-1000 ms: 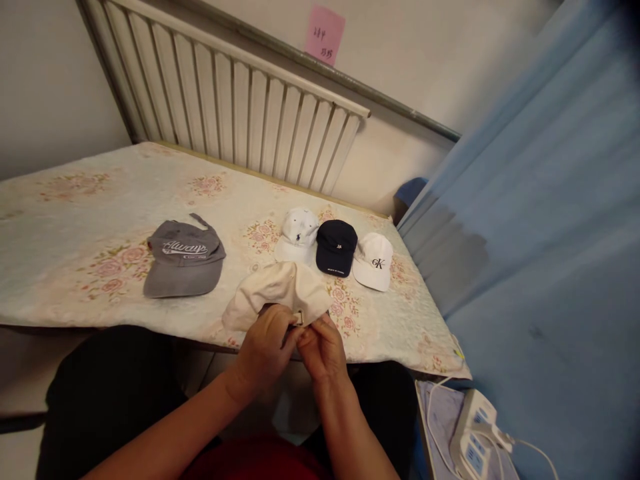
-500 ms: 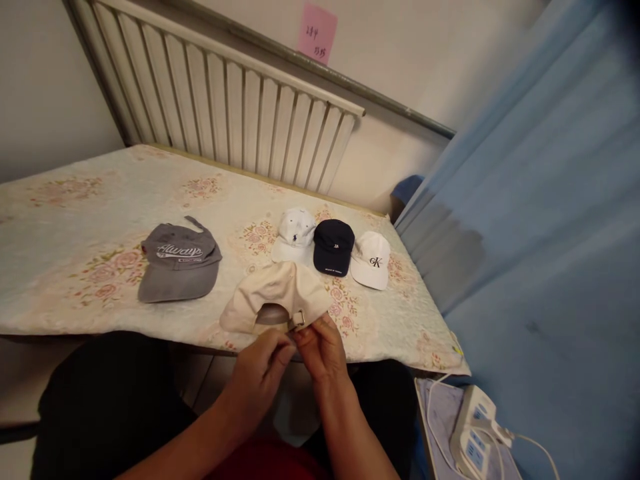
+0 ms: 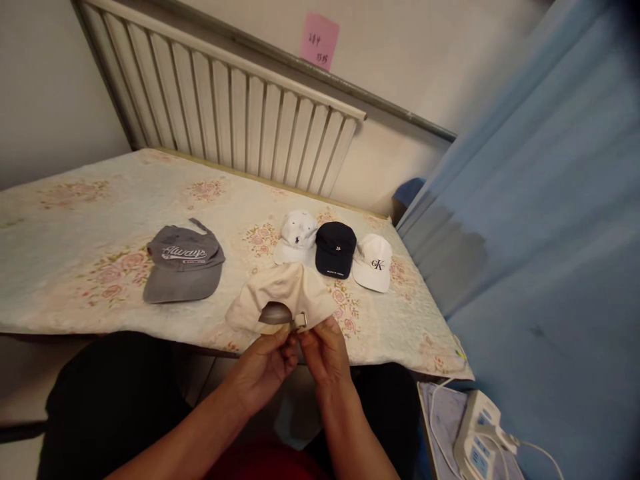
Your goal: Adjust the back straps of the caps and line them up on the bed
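Note:
A beige baseball cap [image 3: 280,285] is held at the bed's front edge, its back opening and metal strap buckle facing me. My left hand [image 3: 267,363] pinches the cap's back strap just left of the buckle. On the other side, my right hand [image 3: 326,350] grips the cap's lower edge beneath the buckle. The fingertips of both hands are partly hidden. Beyond the beige cap, a white cap [image 3: 297,233], a black cap [image 3: 336,248] and a white cap with black letters [image 3: 374,263] sit side by side. A grey cap [image 3: 185,263] with white lettering lies to the left.
The caps rest on a bed with a floral sheet [image 3: 100,213]. Behind it stands a white radiator [image 3: 240,113] below a pink note [image 3: 320,41]. A blue curtain [image 3: 540,253] hangs at the right, above a power strip [image 3: 477,433] with cables.
My left hand has turned, its fingers curling more into view while it takes hold of the strap. The right hand keeps its grip. The whole view has shifted slightly.

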`<state>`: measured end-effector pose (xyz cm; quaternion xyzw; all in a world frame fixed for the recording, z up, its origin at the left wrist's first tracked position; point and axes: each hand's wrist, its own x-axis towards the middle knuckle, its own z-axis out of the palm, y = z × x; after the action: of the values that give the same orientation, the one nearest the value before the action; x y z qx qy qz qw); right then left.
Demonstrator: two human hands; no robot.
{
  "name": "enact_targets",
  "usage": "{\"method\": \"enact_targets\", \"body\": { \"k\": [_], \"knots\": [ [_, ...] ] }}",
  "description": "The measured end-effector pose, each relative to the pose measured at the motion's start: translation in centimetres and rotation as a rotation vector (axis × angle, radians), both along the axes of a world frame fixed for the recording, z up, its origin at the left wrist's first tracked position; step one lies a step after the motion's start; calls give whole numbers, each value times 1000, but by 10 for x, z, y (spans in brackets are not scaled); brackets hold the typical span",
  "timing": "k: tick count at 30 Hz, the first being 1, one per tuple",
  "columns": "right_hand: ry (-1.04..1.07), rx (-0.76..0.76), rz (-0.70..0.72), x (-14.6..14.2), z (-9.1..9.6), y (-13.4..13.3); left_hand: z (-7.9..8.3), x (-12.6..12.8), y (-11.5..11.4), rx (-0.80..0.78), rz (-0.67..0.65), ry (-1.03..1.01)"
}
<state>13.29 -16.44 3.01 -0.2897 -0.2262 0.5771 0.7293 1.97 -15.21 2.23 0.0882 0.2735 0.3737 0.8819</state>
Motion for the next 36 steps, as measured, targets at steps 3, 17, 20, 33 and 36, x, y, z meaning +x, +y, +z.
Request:
{"method": "enact_targets", "body": {
  "k": [3, 17, 20, 33, 36],
  "knots": [
    [-19, 18, -25, -1, 2, 0, 3, -1, 2, -11, 21, 34],
    [-42, -43, -15, -5, -1, -2, 10, 6, 9, 8, -7, -211],
    [-42, -72, -15, -5, -3, -2, 8, 4, 10, 9, -47, -240],
    [-37, -87, -18, -6, -6, -3, 14, -1, 14, 205, -151, -118],
    [-58, -74, -14, -6, -8, -3, 12, 0, 15, 205, -157, -119]
  ]
}}
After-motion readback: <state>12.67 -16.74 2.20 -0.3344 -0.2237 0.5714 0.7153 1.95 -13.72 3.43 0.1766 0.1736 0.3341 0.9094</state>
